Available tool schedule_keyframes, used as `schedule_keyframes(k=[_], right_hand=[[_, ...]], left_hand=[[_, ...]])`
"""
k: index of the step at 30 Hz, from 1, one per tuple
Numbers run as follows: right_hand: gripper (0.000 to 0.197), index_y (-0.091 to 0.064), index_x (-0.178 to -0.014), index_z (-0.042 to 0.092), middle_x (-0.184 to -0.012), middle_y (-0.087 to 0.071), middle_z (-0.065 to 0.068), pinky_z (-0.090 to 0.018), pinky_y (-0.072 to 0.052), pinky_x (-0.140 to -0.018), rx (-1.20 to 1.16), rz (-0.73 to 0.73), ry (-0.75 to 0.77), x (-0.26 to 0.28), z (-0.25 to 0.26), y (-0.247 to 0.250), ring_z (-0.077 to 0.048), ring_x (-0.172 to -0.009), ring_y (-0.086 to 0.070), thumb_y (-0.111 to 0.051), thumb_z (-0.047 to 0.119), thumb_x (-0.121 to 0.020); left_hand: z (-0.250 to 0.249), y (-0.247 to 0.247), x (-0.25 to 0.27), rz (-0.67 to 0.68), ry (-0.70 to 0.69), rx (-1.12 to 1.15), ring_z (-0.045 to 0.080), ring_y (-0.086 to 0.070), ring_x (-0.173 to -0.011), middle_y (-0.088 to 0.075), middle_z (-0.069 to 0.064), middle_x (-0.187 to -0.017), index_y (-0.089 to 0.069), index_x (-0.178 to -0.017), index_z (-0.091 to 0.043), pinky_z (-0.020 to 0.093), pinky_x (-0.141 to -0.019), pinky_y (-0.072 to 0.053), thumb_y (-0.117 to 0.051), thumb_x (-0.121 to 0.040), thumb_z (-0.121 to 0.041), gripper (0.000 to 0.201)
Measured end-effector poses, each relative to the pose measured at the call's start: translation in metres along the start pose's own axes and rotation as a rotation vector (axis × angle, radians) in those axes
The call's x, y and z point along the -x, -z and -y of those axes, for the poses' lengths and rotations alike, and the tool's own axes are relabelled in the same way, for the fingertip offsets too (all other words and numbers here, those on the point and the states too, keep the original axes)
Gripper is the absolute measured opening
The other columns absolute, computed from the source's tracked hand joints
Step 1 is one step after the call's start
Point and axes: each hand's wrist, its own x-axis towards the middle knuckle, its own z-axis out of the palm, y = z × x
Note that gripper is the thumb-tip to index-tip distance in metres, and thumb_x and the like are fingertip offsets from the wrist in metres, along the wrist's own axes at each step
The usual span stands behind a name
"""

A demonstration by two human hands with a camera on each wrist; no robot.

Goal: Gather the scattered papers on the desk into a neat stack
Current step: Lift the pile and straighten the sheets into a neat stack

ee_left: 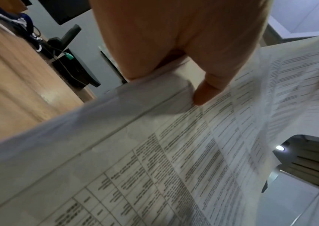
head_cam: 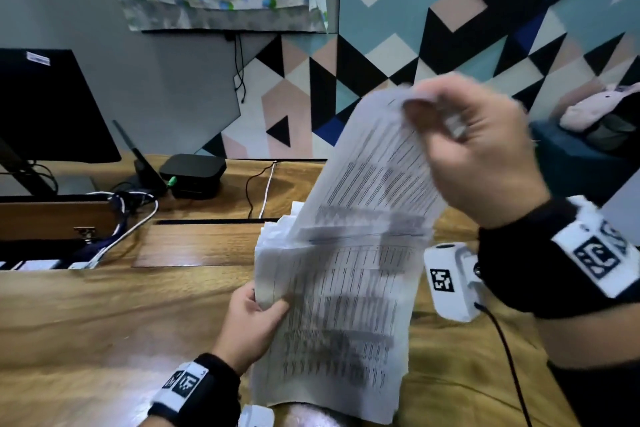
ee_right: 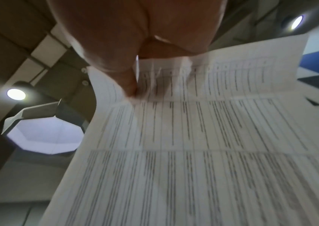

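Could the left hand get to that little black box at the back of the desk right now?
Probably not at once: the left hand grips the stack of papers. The desk between it and the black box looks free, though the box sits far back.
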Motion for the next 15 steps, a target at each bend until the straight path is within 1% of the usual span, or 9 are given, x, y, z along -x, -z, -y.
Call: schedule_keyframes(k=[2, 3, 5, 6, 7, 8, 10, 12, 15], right_hand=[[0.012, -0.069, -0.097, 0.007, -0.082, -0.063, 0.006, -0.012, -0.046, -0.071, -0.068, -0.143, 0.047, -0.001, 0.003, 0.025, 0.008, -0.077, -0.058, -0.059, 0.013, -0.099], [0.014, -0.069, -0.098, 0.004, -0.083, -0.065, 0.004, -0.015, -0.047, -0.069, -0.088, -0.161, 0.046, 0.003, 0.002, 0.037, 0.005, -0.075, -0.060, -0.059, 0.013, -0.100], [0.016, -0.070, -0.100, 0.004, -0.084, -0.069, -0.012, -0.036, -0.054, -0.066, -0.086, -0.088, 0.017, 0.015, -0.002, 0.056, -0.020, -0.076, -0.068, -0.060, 0.017, -0.099], [0.013, -0.071, -0.099, 0.011, -0.085, -0.069, -0.016, -0.046, -0.054, -0.066, -0.083, -0.017, 0.010, 0.023, -0.005, 0.063, -0.030, -0.076, -0.067, -0.061, 0.019, -0.099], [0.011, -0.071, -0.094, 0.019, -0.085, -0.069, -0.012, -0.049, -0.054, -0.067, -0.093, 0.065, -0.003, 0.032, -0.006, 0.069, -0.031, -0.076, -0.066, -0.062, 0.024, -0.098], [0.013, -0.070, -0.089, 0.026, -0.083, -0.069, -0.004, -0.045, -0.055, -0.066, -0.118, 0.152, -0.033, 0.042, -0.005, 0.072, -0.026, -0.075, -0.066, -0.061, 0.029, -0.098], [0.018, -0.070, -0.086, 0.029, -0.081, -0.070, 0.001, -0.028, -0.053, -0.061, -0.179, 0.331, -0.102, 0.060, 0.001, 0.074, -0.017, -0.071, -0.065, -0.060, 0.041, -0.095], [0.019, -0.070, -0.084, 0.026, -0.078, -0.070, 0.001, -0.018, -0.050, -0.063, -0.248, 0.536, -0.163, 0.076, 0.009, 0.073, -0.015, -0.070, -0.065, -0.062, 0.042, -0.091], [0.013, -0.070, -0.081, 0.025, -0.079, -0.071, 0.003, -0.014, -0.048, -0.068, -0.297, 0.843, -0.284, 0.089, 0.019, 0.053, -0.001, -0.074, -0.063, -0.066, 0.029, -0.093]], left_hand=[[0.003, 0.006, -0.010, -0.028, -0.008, -0.075, 0.013, -0.072, -0.066, -0.077, 0.002, -0.067, -0.070, -0.085, 0.000, 0.024, -0.058, -0.058, -0.069, -0.084, -0.002, 0.002], [0.007, 0.011, -0.017, -0.066, -0.003, -0.117, 0.004, -0.070, -0.061, -0.075, -0.002, -0.062, -0.068, -0.084, -0.001, 0.018, -0.055, -0.055, -0.068, -0.086, 0.002, 0.004], [0.011, 0.020, -0.030, -0.157, 0.032, -0.169, -0.003, -0.061, -0.048, -0.069, -0.006, -0.056, -0.065, -0.080, -0.004, 0.012, -0.048, -0.049, -0.061, -0.087, 0.012, 0.018], [0.016, 0.028, -0.039, -0.195, 0.055, -0.200, 0.000, -0.059, -0.046, -0.066, -0.007, -0.051, -0.065, -0.075, -0.007, 0.014, -0.046, -0.047, -0.060, -0.087, 0.013, 0.023], [0.019, 0.033, -0.046, -0.223, 0.086, -0.233, 0.008, -0.057, -0.048, -0.062, -0.008, -0.045, -0.063, -0.069, -0.009, 0.018, -0.045, -0.045, -0.060, -0.087, 0.010, 0.026], [0.025, 0.043, -0.054, -0.254, 0.107, -0.265, 0.013, -0.056, -0.053, -0.057, -0.008, -0.040, -0.060, -0.063, -0.010, 0.020, -0.045, -0.042, -0.061, -0.086, 0.004, 0.027], [0.025, 0.053, -0.066, -0.312, 0.152, -0.215, 0.022, -0.056, -0.065, -0.056, -0.007, -0.037, -0.056, -0.061, -0.008, 0.029, -0.058, -0.044, -0.063, -0.085, -0.009, 0.024], [0.017, 0.057, -0.070, -0.264, 0.128, -0.264, 0.030, -0.068, -0.072, -0.070, -0.004, -0.058, -0.063, -0.074, -0.010, 0.038, -0.068, -0.055, -0.063, -0.086, -0.007, 0.012], [-0.004, 0.048, -0.062, -0.149, 0.130, -0.269, 0.020, -0.070, -0.074, -0.073, 0.004, -0.083, -0.062, -0.085, -0.018, 0.034, -0.068, -0.058, -0.060, -0.092, 0.002, 0.022]])
